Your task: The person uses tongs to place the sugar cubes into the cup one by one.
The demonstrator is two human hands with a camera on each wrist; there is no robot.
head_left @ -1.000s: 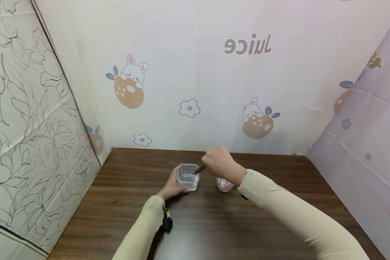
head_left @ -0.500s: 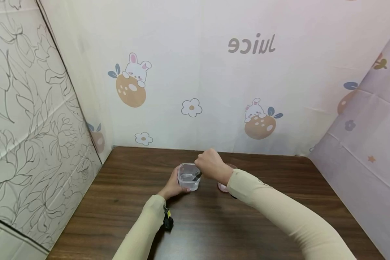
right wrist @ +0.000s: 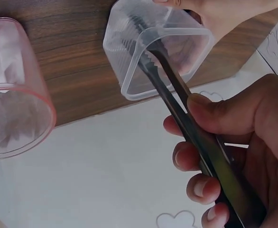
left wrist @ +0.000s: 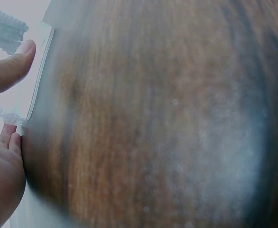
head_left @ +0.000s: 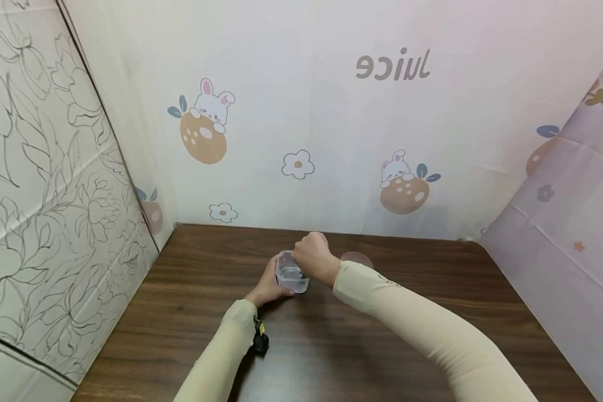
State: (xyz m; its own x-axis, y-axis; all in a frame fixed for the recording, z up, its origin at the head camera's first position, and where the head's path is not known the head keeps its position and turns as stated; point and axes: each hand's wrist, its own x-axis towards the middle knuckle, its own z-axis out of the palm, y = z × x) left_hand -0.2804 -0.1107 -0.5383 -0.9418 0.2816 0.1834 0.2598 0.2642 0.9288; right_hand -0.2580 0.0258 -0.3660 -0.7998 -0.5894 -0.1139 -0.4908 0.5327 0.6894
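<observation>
My left hand point(head_left: 268, 285) holds a clear plastic container point(head_left: 292, 286) from its left side. In the left wrist view the thumb point(left wrist: 13, 69) lies along the container's wall, and a grey serrated shape shows through the plastic. My right hand point(head_left: 314, 255) hovers at the container's right rim and grips metal tongs point(right wrist: 224, 178), thumb on one side and fingers on the other. The serrated tong ends reach inside the container point(right wrist: 115, 61), with a narrow gap between the two arms. I cannot tell whether they pinch anything there.
A transparent pink cup point(right wrist: 37, 80) with white crumpled material inside stands on the brown wooden table point(head_left: 382, 335), right of the container. The right forearm covers most of it in the head view. Patterned cloth walls point(head_left: 261, 111) close off the back and both sides.
My right hand has moved left, bringing the tongs from the container's right rim deeper inside it. The left hand keeps its hold on the container in about the same spot.
</observation>
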